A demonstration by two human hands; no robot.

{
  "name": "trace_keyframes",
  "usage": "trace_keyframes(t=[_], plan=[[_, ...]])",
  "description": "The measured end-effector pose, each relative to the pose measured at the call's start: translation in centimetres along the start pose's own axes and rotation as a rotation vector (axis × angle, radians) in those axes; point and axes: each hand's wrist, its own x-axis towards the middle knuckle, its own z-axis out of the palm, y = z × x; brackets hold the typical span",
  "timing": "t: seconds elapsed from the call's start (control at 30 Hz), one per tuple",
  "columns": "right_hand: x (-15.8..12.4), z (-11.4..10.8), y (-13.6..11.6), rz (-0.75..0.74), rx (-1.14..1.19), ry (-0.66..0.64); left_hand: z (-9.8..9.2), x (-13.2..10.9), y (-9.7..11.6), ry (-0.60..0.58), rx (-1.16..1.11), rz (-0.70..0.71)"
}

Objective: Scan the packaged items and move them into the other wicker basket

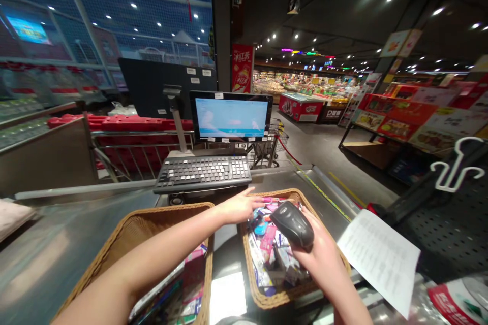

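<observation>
My right hand [319, 241] is wrapped round a black handheld barcode scanner [293, 224], held over the right wicker basket [247, 263]. Small boxes and packets in pink, white, blue and purple fill that basket, including a pink packet [268, 244]. My left hand [242, 206] reaches across to the basket's far left corner. Its thumb stands apart and its fingers stretch to the packets there; I see no item gripped in it. Under my left forearm stands a larger wicker basket [122, 244] with packets in its near part, partly hidden by the arm.
Beyond the baskets are a keyboard [204, 171] and a lit monitor [233, 118], with a second screen [152, 86] turned away. A printed sheet [381, 256] lies to the right, near a bottle with a red label [453, 302]. A white hook [455, 167] hangs at right.
</observation>
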Motion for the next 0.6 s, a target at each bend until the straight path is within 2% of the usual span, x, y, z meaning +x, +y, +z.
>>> trace_keyframes(t=[0.07,0.2,0.3,0.43,0.6], plan=[[-0.1,0.1,0.1,0.008,0.000,0.011,-0.6,-1.4,-0.5,0.089,-0.012,-0.068],[-0.2,0.3,0.0,0.019,-0.014,0.031,-0.5,-4.1,-0.9,0.318,-0.127,-0.486],[0.0,0.5,-0.5,0.008,-0.007,0.008,0.0,-5.5,-0.7,0.362,-0.247,-0.679],[0.3,0.8,-1.3,-0.005,0.006,-0.009,0.1,-6.6,-0.4,0.355,-0.270,-0.711],[0.4,1.2,-1.7,-0.037,0.003,-0.021,-0.4,-7.4,0.1,0.327,-0.098,-0.669]])
